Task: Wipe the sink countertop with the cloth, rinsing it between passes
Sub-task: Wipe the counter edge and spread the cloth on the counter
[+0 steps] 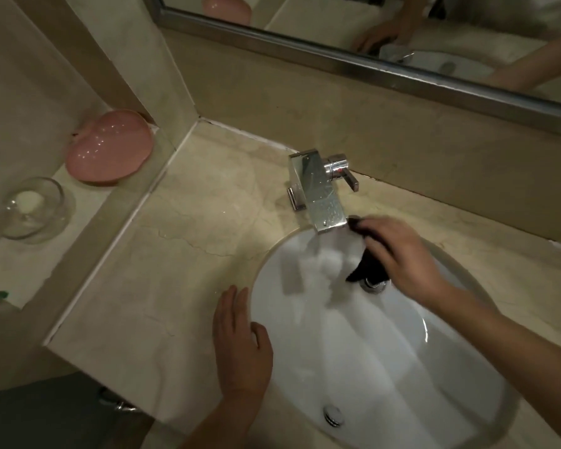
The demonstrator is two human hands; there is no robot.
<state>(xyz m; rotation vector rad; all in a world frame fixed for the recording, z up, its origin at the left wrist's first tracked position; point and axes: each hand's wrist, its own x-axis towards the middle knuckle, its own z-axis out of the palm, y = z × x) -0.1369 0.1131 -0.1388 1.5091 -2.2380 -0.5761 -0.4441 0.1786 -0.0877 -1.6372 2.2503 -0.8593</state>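
Fingers of the right hand (399, 254) curl around the dark cloth (366, 270), holding it beside the faucet (321, 196) over the white sink (386, 367). Left hand (240, 345) lies flat, fingers straight, on the countertop (175, 238) at the basin's left rim.

Two bare forearms, left hand (242, 348) and right hand (402, 257) ungloved

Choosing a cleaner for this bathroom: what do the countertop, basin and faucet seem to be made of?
Countertop: probably beige marble or similar stone, polished; faint veins and hairline cracks show. Basin: likely white glazed ceramic, glossy with soft reflections. Faucet: chrome-plated metal, mirror-bright with water droplets.
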